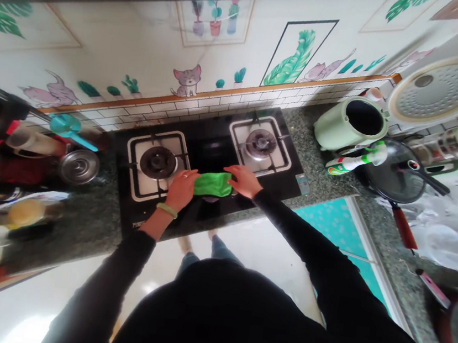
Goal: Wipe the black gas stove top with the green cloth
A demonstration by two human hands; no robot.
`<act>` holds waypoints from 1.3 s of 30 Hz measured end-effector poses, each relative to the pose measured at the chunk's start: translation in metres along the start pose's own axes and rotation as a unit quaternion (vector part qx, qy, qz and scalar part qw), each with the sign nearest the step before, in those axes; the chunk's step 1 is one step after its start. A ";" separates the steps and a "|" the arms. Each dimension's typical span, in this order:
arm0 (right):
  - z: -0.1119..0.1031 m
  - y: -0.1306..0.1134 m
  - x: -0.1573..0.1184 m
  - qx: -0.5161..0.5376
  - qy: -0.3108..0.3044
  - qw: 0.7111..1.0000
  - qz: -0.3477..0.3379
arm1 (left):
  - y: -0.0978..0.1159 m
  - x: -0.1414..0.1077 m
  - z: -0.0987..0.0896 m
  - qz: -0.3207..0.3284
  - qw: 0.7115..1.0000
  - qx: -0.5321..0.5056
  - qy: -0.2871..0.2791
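Nearest, both hands flat on a green cloth point(213, 184) at the front middle of the black gas hob point(210, 152) — left hand point(182, 188) pressing its left end, right hand point(244, 180) its right end, fingers spread rather than gripping. Just beyond, left burner point(158, 161) and right burner point(261, 144), no flame visible. Risk: cloth snagging on a pan support or catching a control knob — likely if swept wide. Farther right, spray bottle point(353, 162) lying beside a pale green rice cooker point(352, 122); easily knocked.
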State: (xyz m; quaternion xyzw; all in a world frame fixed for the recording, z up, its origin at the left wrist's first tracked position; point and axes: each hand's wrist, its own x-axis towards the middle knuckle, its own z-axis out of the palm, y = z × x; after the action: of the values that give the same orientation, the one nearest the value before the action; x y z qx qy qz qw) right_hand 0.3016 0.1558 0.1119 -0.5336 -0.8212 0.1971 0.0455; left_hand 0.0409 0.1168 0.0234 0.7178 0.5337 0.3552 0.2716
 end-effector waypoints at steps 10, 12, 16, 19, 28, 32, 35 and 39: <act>-0.009 -0.022 -0.023 0.169 -0.002 0.983 -0.074 | 0.024 -0.012 -0.026 -0.001 0.996 -0.039 -0.082; -0.016 -0.026 -0.043 0.265 -0.006 0.961 -0.081 | 0.031 -0.030 -0.042 -0.018 0.987 -0.110 -0.112; -0.019 -0.030 -0.066 0.296 0.047 0.954 -0.022 | 0.039 -0.055 -0.060 -0.097 0.971 -0.158 -0.148; -0.013 -0.039 -0.070 0.289 0.123 0.949 0.038 | 0.046 -0.060 -0.054 -0.162 0.965 -0.182 -0.098; 0.031 -0.115 -0.087 0.414 0.063 0.907 -0.046 | 0.084 -0.056 -0.018 -0.300 0.874 -0.380 0.030; 0.042 -0.108 -0.085 0.551 0.152 0.810 0.133 | 0.090 -0.058 -0.011 -0.201 0.944 -0.237 0.110; 0.045 -0.094 -0.070 0.656 0.096 0.725 0.183 | 0.103 -0.062 -0.004 -0.071 0.978 -0.195 0.011; 0.036 -0.072 -0.043 0.661 0.143 0.721 0.153 | 0.113 -0.073 0.004 0.045 0.987 -0.140 -0.060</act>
State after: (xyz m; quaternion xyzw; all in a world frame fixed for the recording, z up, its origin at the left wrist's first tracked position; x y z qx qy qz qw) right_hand 0.2476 0.0822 0.1110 -0.5088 -0.3734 0.6152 0.4724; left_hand 0.0957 0.0152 0.0916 0.7160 0.4283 0.3945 0.3851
